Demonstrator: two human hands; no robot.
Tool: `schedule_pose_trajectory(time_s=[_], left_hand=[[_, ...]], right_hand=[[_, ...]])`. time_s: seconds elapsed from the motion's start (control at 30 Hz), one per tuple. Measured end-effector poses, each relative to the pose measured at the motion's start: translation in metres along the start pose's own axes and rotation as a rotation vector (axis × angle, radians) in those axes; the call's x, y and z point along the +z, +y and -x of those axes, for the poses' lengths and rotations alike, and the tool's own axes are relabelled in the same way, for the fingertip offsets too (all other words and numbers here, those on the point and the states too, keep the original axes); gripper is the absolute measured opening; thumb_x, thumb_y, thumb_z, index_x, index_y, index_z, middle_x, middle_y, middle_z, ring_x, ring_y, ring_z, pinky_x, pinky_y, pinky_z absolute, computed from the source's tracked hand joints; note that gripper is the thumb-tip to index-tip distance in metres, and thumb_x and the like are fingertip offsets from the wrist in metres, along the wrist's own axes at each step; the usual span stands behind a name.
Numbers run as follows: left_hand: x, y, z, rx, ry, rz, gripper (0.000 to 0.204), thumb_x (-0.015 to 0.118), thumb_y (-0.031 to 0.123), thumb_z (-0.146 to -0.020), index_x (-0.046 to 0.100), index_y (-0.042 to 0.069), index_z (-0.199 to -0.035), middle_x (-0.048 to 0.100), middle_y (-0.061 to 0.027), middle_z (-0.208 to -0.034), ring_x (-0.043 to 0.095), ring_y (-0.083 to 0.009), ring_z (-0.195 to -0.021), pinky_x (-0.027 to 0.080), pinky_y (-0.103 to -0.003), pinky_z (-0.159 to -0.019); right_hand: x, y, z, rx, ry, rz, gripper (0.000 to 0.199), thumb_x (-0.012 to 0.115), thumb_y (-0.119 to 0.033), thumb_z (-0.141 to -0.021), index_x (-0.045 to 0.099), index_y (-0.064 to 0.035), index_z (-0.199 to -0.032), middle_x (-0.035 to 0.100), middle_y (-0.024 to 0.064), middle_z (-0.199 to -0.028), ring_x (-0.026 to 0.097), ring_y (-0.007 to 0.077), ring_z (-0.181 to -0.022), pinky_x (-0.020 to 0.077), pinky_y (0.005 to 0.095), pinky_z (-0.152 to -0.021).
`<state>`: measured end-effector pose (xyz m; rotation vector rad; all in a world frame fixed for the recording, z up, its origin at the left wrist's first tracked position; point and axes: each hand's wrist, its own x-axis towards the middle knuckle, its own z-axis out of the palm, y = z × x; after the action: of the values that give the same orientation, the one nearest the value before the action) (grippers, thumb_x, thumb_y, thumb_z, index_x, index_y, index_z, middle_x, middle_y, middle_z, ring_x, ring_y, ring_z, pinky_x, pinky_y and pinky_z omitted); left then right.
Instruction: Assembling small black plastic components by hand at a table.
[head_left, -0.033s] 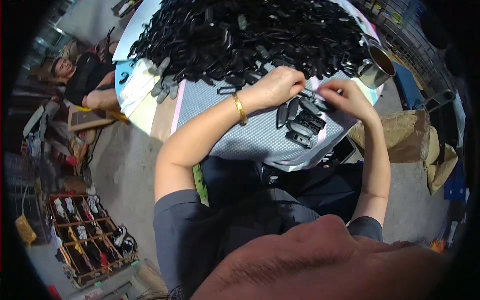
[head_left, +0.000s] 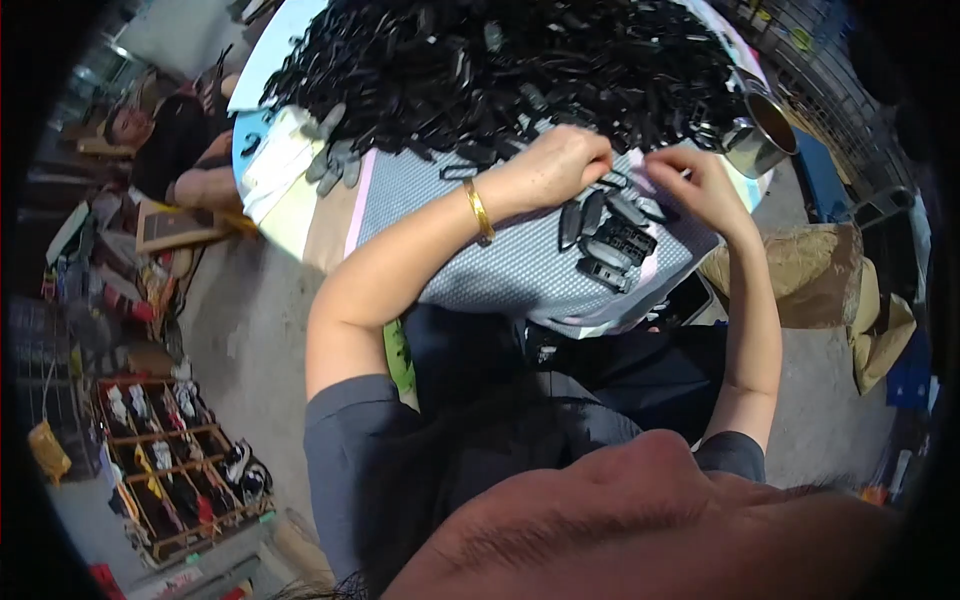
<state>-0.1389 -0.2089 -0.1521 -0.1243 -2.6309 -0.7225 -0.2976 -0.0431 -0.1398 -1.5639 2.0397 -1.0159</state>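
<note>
My left hand (head_left: 560,168), with a gold bracelet (head_left: 479,212) at the wrist, is above the near edge of a big heap of small black plastic pieces (head_left: 470,70). Its fingers are bent and pressed together; what they hold, if anything, is hidden. To its right is my right hand (head_left: 697,185), thumb and forefinger drawn together in a pinch, with no nameable thing visible between them. Just below and between both hands, several black plastic casings (head_left: 607,238) lie grouped on a grey textured cloth (head_left: 470,268). One casing shows an open inside with small compartments.
A shiny metal cup (head_left: 760,135) stands at the table's right edge. Grey-and-white gloves (head_left: 330,165) and a white cloth (head_left: 280,165) lie at the left. Another person (head_left: 180,140) sits far left. A wooden rack (head_left: 175,460) stands on the floor; brown sacking (head_left: 790,270) lies right.
My right hand has risen slightly and its fingers have shifted a little away from the casings. My left hand is nearly where it was. The view has shifted slightly.
</note>
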Motion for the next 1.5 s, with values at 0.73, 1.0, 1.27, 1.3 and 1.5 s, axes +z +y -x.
schedule_pose_trajectory(time_s=[0.73, 1.0, 1.27, 1.3, 1.5], left_hand=[[-0.009, -0.037, 0.451, -1.245, 0.653, -0.789, 0.025, 0.056, 0.016, -0.084, 0.059, 0.002, -0.105, 0.058, -0.0187, -0.100, 0.060, -0.0275, -0.079, 0.048, -0.036, -0.068], [-0.090, 0.062, 0.148, -0.211, 0.436, -0.420, 0.018, 0.061, 0.004, -0.076, 0.063, 0.002, -0.095, 0.060, -0.0103, -0.096, 0.058, -0.0251, -0.085, 0.048, -0.033, -0.074], [-0.002, 0.016, 0.001, 0.038, -0.087, -0.202, 0.031, 0.065, 0.007, -0.071, 0.059, 0.003, -0.101, 0.059, -0.0107, -0.097, 0.053, -0.0288, -0.092, 0.044, -0.036, -0.080], [0.000, 0.012, -0.002, 0.047, -0.091, -0.201, 0.031, 0.065, 0.007, -0.071, 0.059, 0.003, -0.101, 0.059, -0.0107, -0.097, 0.053, -0.0288, -0.092, 0.044, -0.036, -0.080], [0.004, 0.013, 0.002, 0.044, 0.135, -0.052, 0.033, 0.065, 0.006, -0.071, 0.059, 0.002, -0.102, 0.060, -0.0131, -0.086, 0.058, -0.0303, -0.080, 0.047, -0.037, -0.076]], right_hand=[[0.035, -0.008, -0.030, -0.176, 0.295, 0.482, 0.027, 0.067, -0.018, -0.069, 0.061, 0.0012, -0.086, 0.057, 0.0120, -0.085, 0.059, 0.0279, -0.078, 0.0468, 0.0335, -0.069], [0.031, -0.016, -0.019, -0.407, 0.224, 0.316, 0.024, 0.070, -0.011, -0.068, 0.059, 0.0018, -0.086, 0.056, 0.0094, -0.086, 0.057, 0.0203, -0.071, 0.0456, 0.0271, -0.061], [0.039, -0.003, -0.016, -0.187, 0.048, -0.054, 0.022, 0.075, -0.009, -0.070, 0.063, 0.0003, -0.086, 0.056, 0.0022, -0.081, 0.053, 0.0083, -0.069, 0.0432, 0.0223, -0.059], [0.036, -0.002, -0.015, -0.123, 0.020, -0.104, 0.022, 0.075, -0.009, -0.069, 0.063, -0.0003, -0.085, 0.056, 0.0012, -0.081, 0.052, 0.0076, -0.069, 0.0431, 0.0219, -0.060], [0.021, 0.029, -0.015, 0.031, 0.154, -0.158, 0.029, 0.065, -0.002, -0.075, 0.057, -0.0012, -0.103, 0.056, -0.0004, -0.084, 0.050, 0.0063, -0.071, 0.0423, 0.0203, -0.063]])
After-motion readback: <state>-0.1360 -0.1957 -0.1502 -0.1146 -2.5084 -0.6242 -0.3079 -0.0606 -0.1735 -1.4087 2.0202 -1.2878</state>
